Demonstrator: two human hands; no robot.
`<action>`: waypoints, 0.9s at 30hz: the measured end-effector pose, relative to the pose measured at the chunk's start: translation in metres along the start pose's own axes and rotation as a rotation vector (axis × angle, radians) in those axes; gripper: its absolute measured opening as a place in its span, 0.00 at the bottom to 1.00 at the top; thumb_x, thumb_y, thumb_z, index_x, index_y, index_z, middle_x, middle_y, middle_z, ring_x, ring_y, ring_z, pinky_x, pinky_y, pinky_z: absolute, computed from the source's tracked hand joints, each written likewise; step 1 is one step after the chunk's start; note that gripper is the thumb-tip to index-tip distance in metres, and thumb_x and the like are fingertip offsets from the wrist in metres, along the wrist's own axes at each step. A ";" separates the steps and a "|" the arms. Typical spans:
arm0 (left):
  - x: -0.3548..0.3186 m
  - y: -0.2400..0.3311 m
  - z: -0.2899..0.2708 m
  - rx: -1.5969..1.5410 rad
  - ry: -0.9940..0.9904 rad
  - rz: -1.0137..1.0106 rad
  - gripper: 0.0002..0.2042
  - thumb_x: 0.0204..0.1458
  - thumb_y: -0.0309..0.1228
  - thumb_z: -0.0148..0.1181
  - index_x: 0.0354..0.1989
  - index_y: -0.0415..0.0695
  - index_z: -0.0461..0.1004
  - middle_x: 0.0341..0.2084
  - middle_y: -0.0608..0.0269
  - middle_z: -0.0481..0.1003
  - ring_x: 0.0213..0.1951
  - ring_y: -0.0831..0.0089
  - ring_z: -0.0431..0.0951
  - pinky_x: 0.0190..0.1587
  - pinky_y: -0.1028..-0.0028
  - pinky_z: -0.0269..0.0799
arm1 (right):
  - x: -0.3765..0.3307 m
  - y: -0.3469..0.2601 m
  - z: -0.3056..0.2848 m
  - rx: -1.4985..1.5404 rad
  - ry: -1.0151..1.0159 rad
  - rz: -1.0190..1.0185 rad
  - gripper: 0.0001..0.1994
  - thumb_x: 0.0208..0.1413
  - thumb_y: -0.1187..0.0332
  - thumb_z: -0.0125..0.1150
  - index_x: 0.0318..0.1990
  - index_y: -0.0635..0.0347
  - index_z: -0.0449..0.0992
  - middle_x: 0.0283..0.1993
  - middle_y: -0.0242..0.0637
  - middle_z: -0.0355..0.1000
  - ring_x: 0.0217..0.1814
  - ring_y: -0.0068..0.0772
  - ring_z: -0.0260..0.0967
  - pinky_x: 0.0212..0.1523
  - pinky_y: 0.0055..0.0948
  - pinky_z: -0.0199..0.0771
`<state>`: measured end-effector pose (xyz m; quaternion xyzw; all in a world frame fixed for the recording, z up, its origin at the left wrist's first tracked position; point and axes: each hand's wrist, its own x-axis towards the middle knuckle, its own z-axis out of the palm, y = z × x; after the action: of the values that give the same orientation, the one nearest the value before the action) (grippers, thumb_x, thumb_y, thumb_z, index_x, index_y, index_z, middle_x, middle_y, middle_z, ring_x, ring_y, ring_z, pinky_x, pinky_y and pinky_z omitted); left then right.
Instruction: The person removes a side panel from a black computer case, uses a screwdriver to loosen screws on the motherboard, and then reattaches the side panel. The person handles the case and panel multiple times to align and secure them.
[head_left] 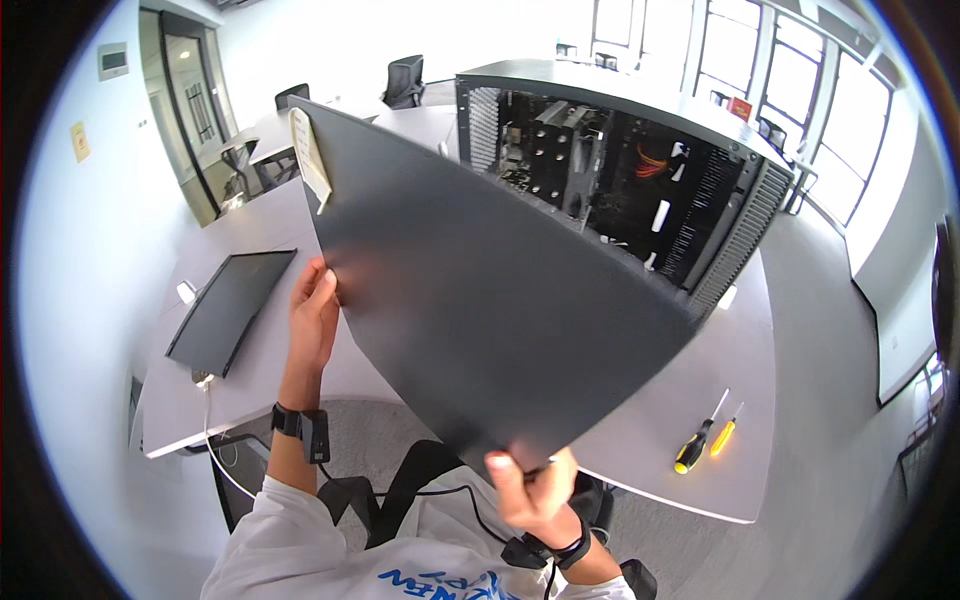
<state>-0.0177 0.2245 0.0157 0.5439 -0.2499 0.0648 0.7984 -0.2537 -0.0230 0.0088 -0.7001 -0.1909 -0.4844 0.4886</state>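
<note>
I hold a large dark grey metal side panel [480, 290] up in front of me, tilted over the table. My left hand [314, 315] grips its left edge, and my right hand [535, 490] pinches its near bottom corner. A pale tag [310, 155] hangs at the panel's far top corner. Behind the panel stands an open black computer case [640, 170], its inside showing drive cages, orange cables and a white part. The panel hides the case's lower left part.
A dark monitor [228, 310] lies flat on the grey table [690, 400] at the left, with a white cable trailing off the edge. Two yellow-handled screwdrivers [700, 440] lie at the right front. Office chairs and more tables stand behind; windows fill the right.
</note>
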 end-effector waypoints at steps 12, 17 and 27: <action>0.095 0.008 0.102 0.481 -0.338 0.192 0.30 0.61 0.24 0.62 0.70 0.38 0.58 0.67 0.54 0.63 0.66 0.67 0.67 0.64 0.61 0.70 | -0.066 -0.035 -0.135 -0.334 0.831 0.050 0.25 0.63 0.65 0.57 0.65 0.71 0.70 0.62 0.51 0.71 0.61 0.44 0.69 0.63 0.39 0.69; 0.142 -0.029 0.137 0.278 -0.466 0.075 0.30 0.69 0.40 0.52 0.75 0.41 0.52 0.71 0.54 0.58 0.74 0.64 0.55 0.72 0.63 0.55 | -0.066 -0.064 -0.180 -0.627 1.065 -0.133 0.21 0.63 0.66 0.62 0.59 0.72 0.74 0.49 0.52 0.78 0.44 0.43 0.75 0.47 0.42 0.76; 0.189 -0.087 0.123 0.151 -0.576 0.167 0.44 0.66 0.61 0.42 0.78 0.40 0.41 0.77 0.54 0.47 0.77 0.63 0.43 0.76 0.63 0.38 | -0.084 -0.053 -0.241 -1.040 0.940 -0.259 0.23 0.56 0.56 0.73 0.39 0.73 0.78 0.44 0.61 0.74 0.40 0.52 0.73 0.43 0.49 0.72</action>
<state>0.1381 0.0469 0.0660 0.5750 -0.5043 -0.0080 0.6442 -0.4500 -0.1918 -0.0248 -0.5313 0.2141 -0.8175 0.0602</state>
